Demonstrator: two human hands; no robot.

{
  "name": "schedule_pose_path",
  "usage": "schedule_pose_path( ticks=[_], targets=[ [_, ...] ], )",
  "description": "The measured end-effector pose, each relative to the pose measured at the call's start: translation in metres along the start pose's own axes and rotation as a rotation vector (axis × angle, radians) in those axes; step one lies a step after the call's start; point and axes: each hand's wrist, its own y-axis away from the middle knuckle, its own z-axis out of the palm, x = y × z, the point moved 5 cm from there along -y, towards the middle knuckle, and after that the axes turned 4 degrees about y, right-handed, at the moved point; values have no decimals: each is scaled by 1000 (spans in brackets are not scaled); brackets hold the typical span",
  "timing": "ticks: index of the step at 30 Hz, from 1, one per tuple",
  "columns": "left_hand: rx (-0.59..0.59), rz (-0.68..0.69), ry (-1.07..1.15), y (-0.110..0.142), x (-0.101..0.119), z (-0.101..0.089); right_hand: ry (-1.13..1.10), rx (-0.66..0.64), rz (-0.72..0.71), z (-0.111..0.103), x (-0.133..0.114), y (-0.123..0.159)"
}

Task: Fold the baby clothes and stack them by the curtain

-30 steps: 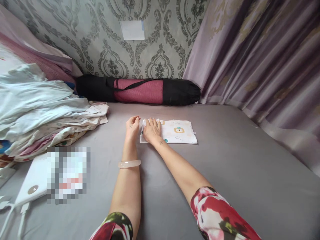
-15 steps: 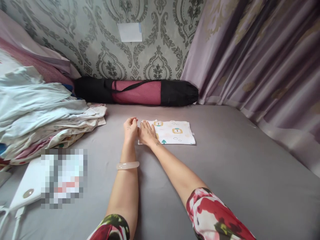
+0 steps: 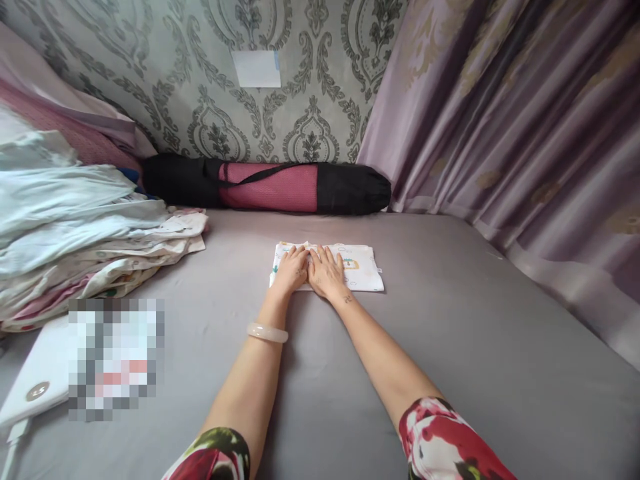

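A folded white cloth (image 3: 367,273) with printed animal faces and small green shapes lies flat on the grey sheet (image 3: 450,373). It has a small tag at its right edge. My left hand (image 3: 291,270) rests palm down on its left part, fingers stretched out. Beside it, my right hand (image 3: 326,272) lies flat on the middle of the cloth with its fingers spread. The two hands are close together near the thumbs and cover part of the print. A pale bangle (image 3: 267,333) sits on my left forearm.
A heap of clothes (image 3: 90,220) stands at the left. Nearer is a white device (image 3: 40,367) with a cable, next to a blurred-out patch. A black and pink long bag (image 3: 270,187) lies along the patterned wall; purple curtains (image 3: 440,120) hang at the right.
My left hand has moved from beside the cloth's left edge onto it and its fingers have opened out. My right hand went left, then slid right to the cloth's middle.
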Motion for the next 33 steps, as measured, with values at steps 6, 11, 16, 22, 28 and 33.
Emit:
schedule_pose_path(
  ticks=[6,11,16,22,28,33],
  targets=[
    [-52,-76,-96,3,-5,6,3,13,-14,3,0,-1],
    [-35,-53,-130,3,4,1,-3,-4,46,-3,12,-2],
    [-11,-75,-149,4,14,4,20,44,135,-5,28,0],
    [-61,-116,-164,3,15,12,22,15,144,-1,29,1],
    [33,-108,-161,5,15,2,-5,26,157,-7,36,0],
    [116,-181,-212,7,5,-1,24,78,248,-8,48,3]
  ],
)
